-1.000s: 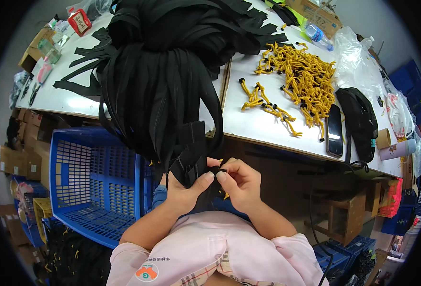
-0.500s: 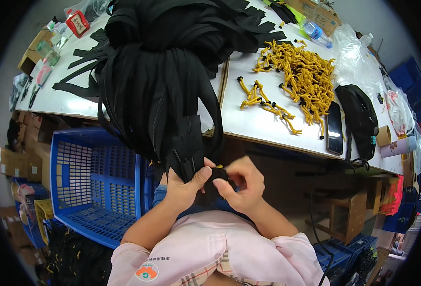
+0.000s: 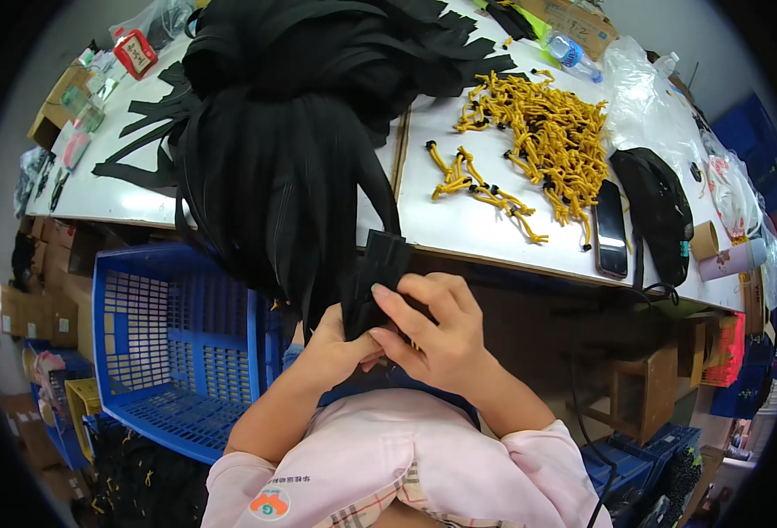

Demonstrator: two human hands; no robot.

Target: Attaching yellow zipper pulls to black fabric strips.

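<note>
A large bundle of black zipper tapes (image 3: 274, 185) hangs over the table's front edge toward my lap. My left hand (image 3: 331, 350) is closed round the lower ends of some tapes, its thumb pointing right. At those same ends is my right hand (image 3: 441, 330), its thumb and fingertips closed on the edge of a black zipper tape (image 3: 382, 268). A speck of yellow shows by my right fingers; most of what lies between the hands is hidden. To the right on the table lies a heap of yellow cord pulls (image 3: 556, 145) with black ends.
A blue plastic crate (image 3: 177, 352) stands below the table at left. On the white table (image 3: 485, 233) lie a phone (image 3: 611, 233), a black pouch (image 3: 657, 216), a water bottle (image 3: 573, 55) and clear plastic bags (image 3: 639, 92). A red container (image 3: 133, 53) stands at far left.
My right hand has moved up and left from beside the tapes onto them. The tape end has swung to the right. The small black piece that was in my right fingers is now hidden.
</note>
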